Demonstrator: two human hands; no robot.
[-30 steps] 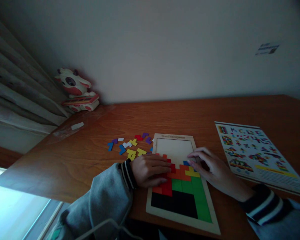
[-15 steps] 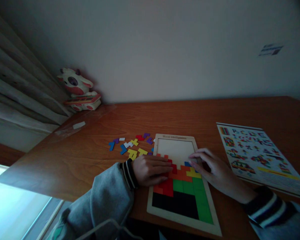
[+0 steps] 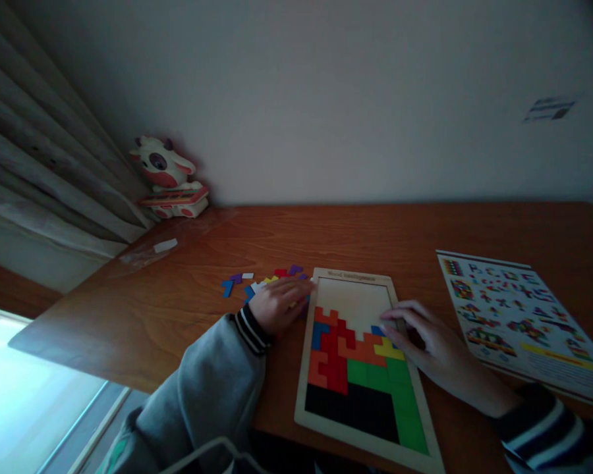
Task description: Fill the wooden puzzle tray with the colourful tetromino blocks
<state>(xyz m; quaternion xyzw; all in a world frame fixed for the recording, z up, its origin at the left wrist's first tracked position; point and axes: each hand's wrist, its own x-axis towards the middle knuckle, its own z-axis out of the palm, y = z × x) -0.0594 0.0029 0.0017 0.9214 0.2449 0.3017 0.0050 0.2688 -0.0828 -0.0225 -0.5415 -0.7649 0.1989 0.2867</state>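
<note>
A wooden puzzle board (image 3: 406, 297) lies on the brown desk (image 3: 366, 237). Its near part is filled with black, green, red, orange, yellow and blue blocks; its far part is bare. My left hand (image 3: 278, 304) rests over the loose coloured pieces (image 3: 257, 282) left of the board, fingers curled on them; what it holds, if anything, is hidden. My right hand (image 3: 427, 339) lies on the board's right edge, fingers spread, fingertips touching a blue block (image 3: 377, 330) and a yellow block (image 3: 389, 349).
A printed pattern sheet (image 3: 516, 316) lies to the right of the board. A cow toy (image 3: 168, 178) stands in the far left corner by the curtain (image 3: 44, 178). A clear plastic bag (image 3: 151, 251) lies on the desk's left side. The desk's left edge drops off.
My left hand has left the red blocks on the board and moved left onto the loose pieces. The red and blue blocks it covered now show. My right hand has stayed put.
</note>
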